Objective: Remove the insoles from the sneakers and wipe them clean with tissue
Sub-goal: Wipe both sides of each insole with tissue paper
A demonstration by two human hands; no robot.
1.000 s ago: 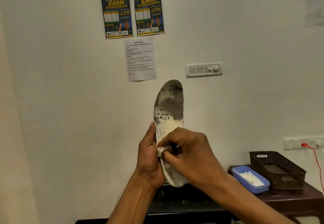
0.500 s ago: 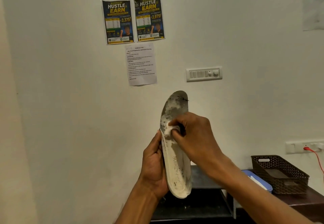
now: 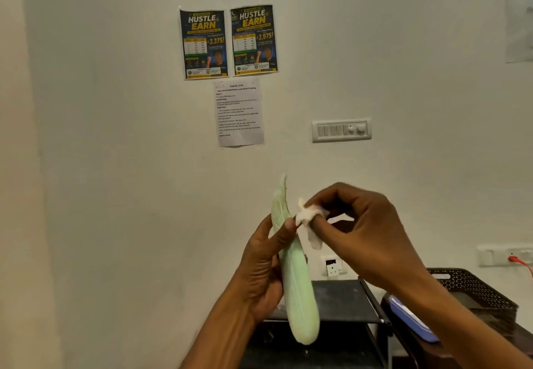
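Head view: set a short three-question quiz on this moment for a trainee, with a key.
1. True or false: the right hand grips the insole.
2. The tissue is pinched by: A. the left hand B. the right hand C. neither.
3. Fill in: the insole side facing the camera is pale ____.
Key: 1 false, the left hand holds it, near upright; 2 B; 3 green.
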